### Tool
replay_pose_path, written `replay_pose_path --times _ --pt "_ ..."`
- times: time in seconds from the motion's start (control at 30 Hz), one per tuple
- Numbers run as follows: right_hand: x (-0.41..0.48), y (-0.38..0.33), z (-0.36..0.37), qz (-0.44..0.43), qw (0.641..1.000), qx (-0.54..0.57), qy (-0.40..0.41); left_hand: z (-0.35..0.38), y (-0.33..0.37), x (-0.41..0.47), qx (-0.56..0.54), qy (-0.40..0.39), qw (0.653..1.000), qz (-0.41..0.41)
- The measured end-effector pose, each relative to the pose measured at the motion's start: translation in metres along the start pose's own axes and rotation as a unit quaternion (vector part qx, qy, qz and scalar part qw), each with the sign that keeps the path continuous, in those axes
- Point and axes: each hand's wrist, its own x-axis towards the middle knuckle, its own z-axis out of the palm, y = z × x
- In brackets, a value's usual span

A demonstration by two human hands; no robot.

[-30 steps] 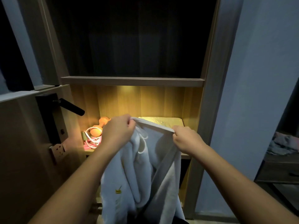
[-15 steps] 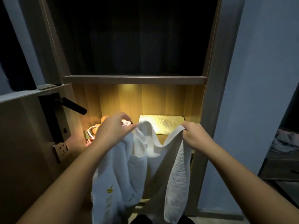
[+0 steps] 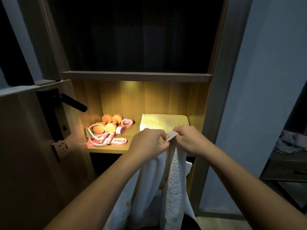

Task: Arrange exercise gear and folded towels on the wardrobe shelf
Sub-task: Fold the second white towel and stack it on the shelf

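Observation:
A white towel [image 3: 172, 185] hangs doubled in front of the lit wardrobe shelf [image 3: 106, 149]. My left hand [image 3: 147, 143] and my right hand [image 3: 191, 140] are side by side, each pinching a top corner of the towel, with the corners brought together. Behind my hands a folded towel [image 3: 163, 122] lies on the right half of the shelf. On the left half are two orange dumbbells [image 3: 108, 122], a pink skipping rope [image 3: 101, 138], a pink resistance band [image 3: 118, 141] and a pink heart-shaped grip [image 3: 125, 125].
A door with a black lever handle [image 3: 73, 102] stands open at the left, close to the shelf. A dark upper compartment [image 3: 136, 35] sits above the lit one. At the far right a low dark stand [image 3: 285, 171] holds crumpled cloth.
My hands came together from about a towel's width apart, folding the towel in half. They also dropped a little, so the exercise gear on the shelf shows fully.

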Motion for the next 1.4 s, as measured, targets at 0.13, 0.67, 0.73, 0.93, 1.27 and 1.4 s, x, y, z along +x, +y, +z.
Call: replay_pose_path --times 0.13,0.67,0.73,0.93,1.27,1.4 --pt "0.000 0.001 -0.001 -0.002 1.000 -0.006 0.002 0.003 0.000 0.000 0.007 0.012 1.000 0.016" --pt "0.001 0.034 -0.004 0.057 0.995 -0.083 0.000 -0.028 -0.035 0.005 -0.044 0.197 0.979 -0.035" --pt "-0.001 0.045 -0.008 0.078 0.993 -0.094 0.002 -0.033 -0.042 0.009 -0.038 0.202 0.977 -0.048" --pt "-0.008 0.058 -0.022 0.020 0.999 -0.025 0.016 -0.043 -0.060 0.024 -0.020 0.205 0.976 -0.068" --pt "-0.011 0.056 -0.047 -0.063 0.995 0.071 0.022 -0.072 -0.077 0.053 0.015 0.229 0.968 -0.100" --pt "-0.013 0.065 -0.056 -0.033 0.999 -0.021 0.007 -0.081 -0.084 0.056 0.020 0.232 0.964 -0.129"
